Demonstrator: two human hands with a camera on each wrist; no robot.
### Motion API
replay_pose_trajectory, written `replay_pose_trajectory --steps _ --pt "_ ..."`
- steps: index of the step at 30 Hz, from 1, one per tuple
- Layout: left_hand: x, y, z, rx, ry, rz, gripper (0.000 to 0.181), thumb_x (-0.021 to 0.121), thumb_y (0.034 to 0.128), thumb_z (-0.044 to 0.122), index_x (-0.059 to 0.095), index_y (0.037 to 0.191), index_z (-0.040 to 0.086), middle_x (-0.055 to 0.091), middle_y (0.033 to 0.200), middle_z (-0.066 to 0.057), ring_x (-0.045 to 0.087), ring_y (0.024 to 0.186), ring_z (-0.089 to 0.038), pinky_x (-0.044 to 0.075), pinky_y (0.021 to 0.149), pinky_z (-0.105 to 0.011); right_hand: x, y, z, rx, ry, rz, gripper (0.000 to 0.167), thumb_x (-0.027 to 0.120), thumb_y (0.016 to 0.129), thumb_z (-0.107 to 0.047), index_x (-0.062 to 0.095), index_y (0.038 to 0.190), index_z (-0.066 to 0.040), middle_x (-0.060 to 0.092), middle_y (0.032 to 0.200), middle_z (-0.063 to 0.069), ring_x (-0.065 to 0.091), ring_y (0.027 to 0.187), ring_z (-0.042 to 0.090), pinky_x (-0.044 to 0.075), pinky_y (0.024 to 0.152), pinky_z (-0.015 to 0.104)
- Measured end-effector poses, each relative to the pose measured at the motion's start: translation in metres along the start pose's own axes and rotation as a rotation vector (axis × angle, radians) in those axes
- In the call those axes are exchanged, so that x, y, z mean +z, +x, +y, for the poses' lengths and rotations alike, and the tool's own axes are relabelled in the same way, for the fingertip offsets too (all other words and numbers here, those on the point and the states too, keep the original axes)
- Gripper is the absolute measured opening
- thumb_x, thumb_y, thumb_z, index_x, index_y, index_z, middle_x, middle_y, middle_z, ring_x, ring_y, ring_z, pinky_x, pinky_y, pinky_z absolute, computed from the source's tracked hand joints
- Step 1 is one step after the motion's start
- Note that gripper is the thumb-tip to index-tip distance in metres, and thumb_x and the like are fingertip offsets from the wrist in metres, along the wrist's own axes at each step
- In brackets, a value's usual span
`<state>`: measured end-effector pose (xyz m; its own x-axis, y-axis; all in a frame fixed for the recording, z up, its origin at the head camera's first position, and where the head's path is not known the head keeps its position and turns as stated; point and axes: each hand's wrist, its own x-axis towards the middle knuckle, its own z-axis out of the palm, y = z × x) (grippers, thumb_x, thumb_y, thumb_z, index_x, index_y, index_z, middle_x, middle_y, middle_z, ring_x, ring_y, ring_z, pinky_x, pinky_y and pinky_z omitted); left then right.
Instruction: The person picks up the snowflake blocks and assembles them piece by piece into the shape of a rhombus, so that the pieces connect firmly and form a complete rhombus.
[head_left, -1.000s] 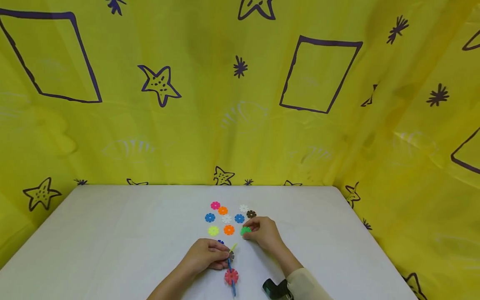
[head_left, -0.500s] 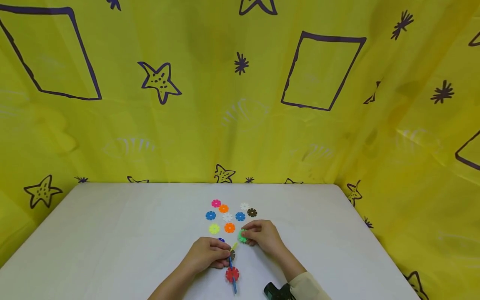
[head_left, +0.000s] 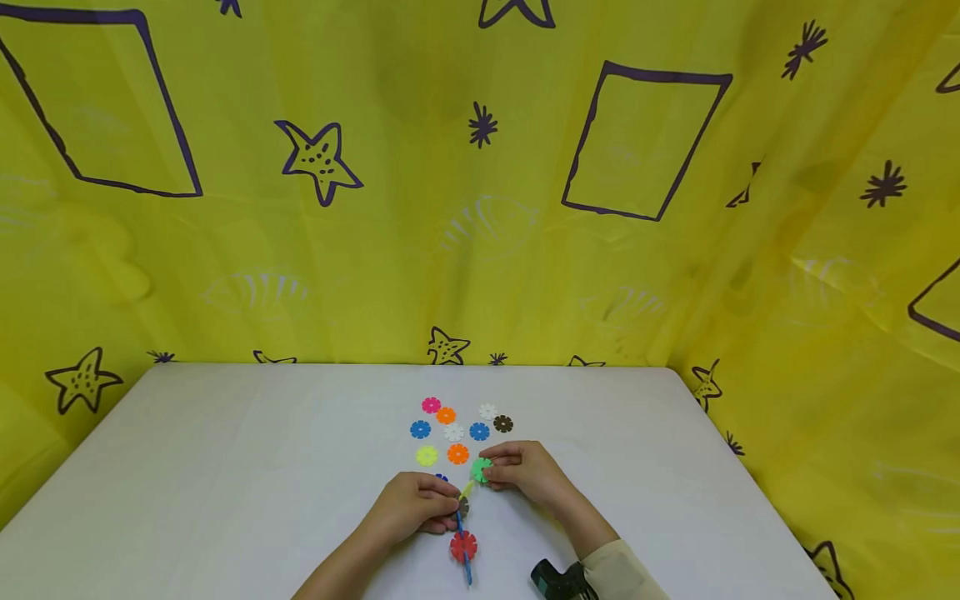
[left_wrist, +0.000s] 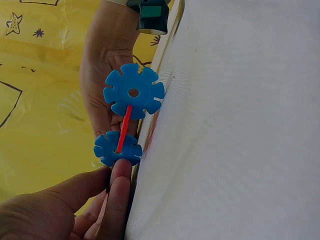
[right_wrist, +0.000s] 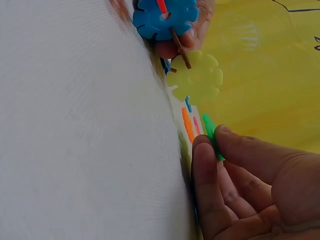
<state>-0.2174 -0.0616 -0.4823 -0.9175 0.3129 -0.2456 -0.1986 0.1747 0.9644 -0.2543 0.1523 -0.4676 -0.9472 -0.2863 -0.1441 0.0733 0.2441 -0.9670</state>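
Note:
A chain of joined notched discs hangs together in my left hand (head_left: 416,505), whose thumb and fingers pinch it by the brown disc (head_left: 464,507). Nearest me in the chain is a red disc (head_left: 463,547) between blue ones; the left wrist view shows two blue discs (left_wrist: 134,91) linked by the red one, edge-on. At the far end stands a yellow disc (right_wrist: 195,76), slotted to the brown. My right hand (head_left: 529,473) pinches a green disc (head_left: 482,470) between thumb and fingers, close beside the yellow disc; in the right wrist view a gap separates them.
Several loose discs lie on the white table (head_left: 262,467) beyond the hands, among them an orange (head_left: 458,454), a yellow (head_left: 427,456) and a dark brown one (head_left: 503,424). A dark blue disc (head_left: 441,478) lies partly hidden by the left hand. Yellow patterned cloth (head_left: 405,250) stands behind.
The green disc, in my right hand's pinch throughout, has come off its spot at the right of the loose discs and moved left and nearer the chain. My left hand has stayed almost still.

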Motion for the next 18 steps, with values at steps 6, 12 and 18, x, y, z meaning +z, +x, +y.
replay_pose_trajectory --steps 6,12,18 --pt "-0.0004 -0.0013 -0.0006 -0.008 0.009 0.007 0.023 0.073 0.0879 0.012 0.071 0.104 -0.004 0.075 0.085 -0.011 0.070 0.068 -0.014 0.060 0.063 -0.027 0.0006 0.0006 0.0009 0.028 -0.011 0.003 0.029 0.072 0.088 -0.005 0.068 0.113 0.008 0.074 0.089 0.011 0.068 0.069 0.010 0.060 0.071 0.028" --pt "0.0000 -0.0011 -0.0013 -0.005 0.001 0.004 0.024 0.073 0.0878 0.012 0.070 0.105 -0.005 0.075 0.086 -0.011 0.070 0.068 -0.014 0.060 0.064 -0.027 0.0011 0.0002 0.0019 0.022 -0.006 -0.025 0.027 0.069 0.090 -0.006 0.068 0.113 0.008 0.074 0.093 0.014 0.067 0.067 0.008 0.060 0.069 0.025" --pt "-0.0003 -0.0006 -0.0012 0.003 -0.002 -0.002 0.023 0.073 0.0880 0.011 0.070 0.105 -0.005 0.075 0.087 -0.011 0.070 0.068 -0.014 0.061 0.064 -0.028 0.0025 0.0004 0.0016 0.020 -0.004 -0.043 0.027 0.068 0.091 -0.006 0.068 0.113 0.009 0.074 0.093 0.015 0.065 0.065 0.008 0.059 0.069 0.024"
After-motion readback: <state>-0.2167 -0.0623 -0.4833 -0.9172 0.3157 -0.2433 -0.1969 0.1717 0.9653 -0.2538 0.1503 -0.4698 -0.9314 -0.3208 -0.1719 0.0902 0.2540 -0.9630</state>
